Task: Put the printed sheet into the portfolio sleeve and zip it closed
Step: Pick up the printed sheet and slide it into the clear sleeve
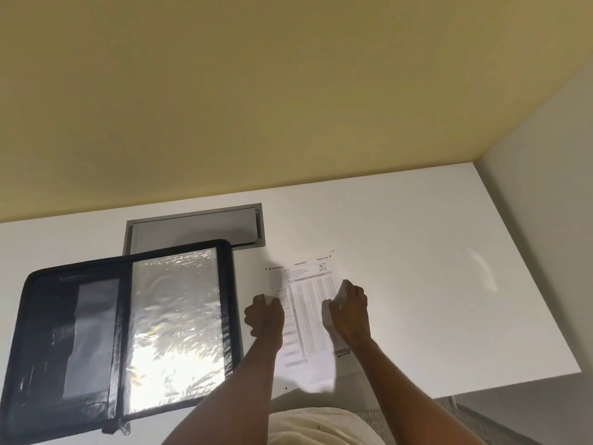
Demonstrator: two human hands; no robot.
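Down at the sheet (308, 309), both hands are at work on its side edges. The left hand (264, 316) has its fingers (274, 301) curled shut over the left edge, pinching the paper there. The right hand (351, 311) does the same on the right edge, its fingers (333, 305) folded around the margin, which curls up pale against the knuckles. Both forearms reach in from the bottom of the view, bare, and a light-coloured garment shows low between them.

The sheet lies on the white surface (433, 284), printed side up, with a heading at its far end and dense columns of small marks down its middle. Its near end looks slightly lifted and blurred.

Just left of the sheet, the portfolio (122, 335) lies open on the same surface, black with a zip border. Its right half carries a clear, crinkled sleeve (176, 329) that catches the light; its left half has dark pockets with a greyish panel. The left hand is just beside the portfolio's right border, not touching it. The sheet is wholly outside the sleeve.

Beyond the portfolio, a grey recessed hatch (195, 229) is set into the surface, its near part covered by the portfolio's far edge. A yellow wall (256, 91) rises behind.
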